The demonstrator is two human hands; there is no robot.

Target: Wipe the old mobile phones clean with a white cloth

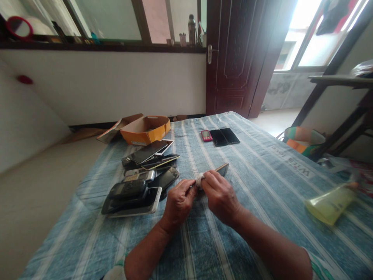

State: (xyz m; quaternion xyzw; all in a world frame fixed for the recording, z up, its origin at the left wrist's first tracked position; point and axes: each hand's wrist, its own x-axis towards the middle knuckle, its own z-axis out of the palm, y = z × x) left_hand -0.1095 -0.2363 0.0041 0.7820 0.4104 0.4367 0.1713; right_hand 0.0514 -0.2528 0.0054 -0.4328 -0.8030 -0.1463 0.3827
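Observation:
Over the middle of the cloth-covered table, my left hand is closed on the near end of a phone. The phone is tilted, and its far end sticks out beyond my right hand. Pinched in my right hand is a crumpled white cloth, pressed against the phone's edge. My fingers hide most of the phone. Left of my hands lies a pile of old phones, among them a black phone with a glossy screen, a silver keypad phone and a white-edged phone.
An orange cardboard box stands open at the table's far left. A pink phone and two dark phones lie side by side farther back. A yellow translucent pouch rests at right. Striped blue cloth covers the table.

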